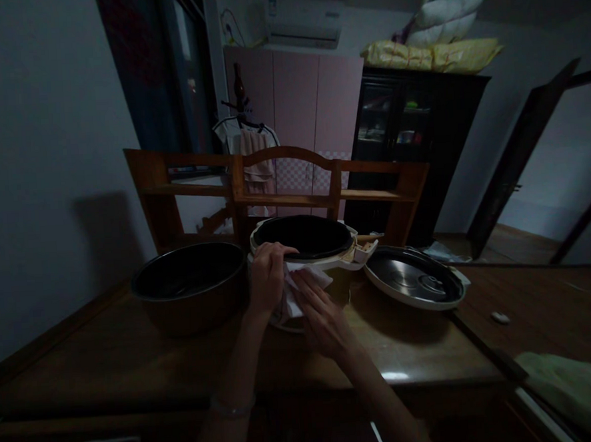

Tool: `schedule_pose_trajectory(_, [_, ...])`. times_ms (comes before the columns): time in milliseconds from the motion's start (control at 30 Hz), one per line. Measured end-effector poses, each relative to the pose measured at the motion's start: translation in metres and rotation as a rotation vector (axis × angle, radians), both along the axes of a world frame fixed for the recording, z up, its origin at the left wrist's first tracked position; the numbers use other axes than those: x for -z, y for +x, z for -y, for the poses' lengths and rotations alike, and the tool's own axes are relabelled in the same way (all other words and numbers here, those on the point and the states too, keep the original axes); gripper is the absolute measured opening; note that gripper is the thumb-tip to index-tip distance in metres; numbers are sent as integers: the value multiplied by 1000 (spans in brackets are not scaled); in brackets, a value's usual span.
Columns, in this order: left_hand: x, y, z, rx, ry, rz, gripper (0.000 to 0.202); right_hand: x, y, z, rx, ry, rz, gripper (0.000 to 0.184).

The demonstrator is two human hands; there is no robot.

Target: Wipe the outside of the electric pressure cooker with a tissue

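The right hand (323, 309) is reaching in from the near right, its straight fingers lying close together, pressing a white cloth (324, 278) to the near side of the rice cooker body (328, 264); whether it is pinching, I cannot tell. The left hand (267, 276) is touching the near rim, its closure unclear. Left, an inner pot (188, 307) is standing on the wooden desk (398, 355); both interiors are showing too dark to read. Right, a round lid (406, 277) is lying metal side up.
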State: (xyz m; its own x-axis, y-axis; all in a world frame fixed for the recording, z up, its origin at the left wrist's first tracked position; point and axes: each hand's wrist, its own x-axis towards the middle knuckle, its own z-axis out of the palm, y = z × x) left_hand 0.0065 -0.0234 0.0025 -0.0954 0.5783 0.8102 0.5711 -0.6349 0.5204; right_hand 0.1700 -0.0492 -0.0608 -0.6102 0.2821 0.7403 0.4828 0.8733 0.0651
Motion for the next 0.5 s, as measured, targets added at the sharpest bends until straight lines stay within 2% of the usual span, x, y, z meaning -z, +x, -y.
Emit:
schedule_pose_trajectory(333, [-1,0,0,6,-10,6,52,25,13,-2,-27,17,-4,75])
schedule_pose_trajectory(500, [-1,-1,2,-2,5,-1,50,19,17,0,14,-1,-81,77])
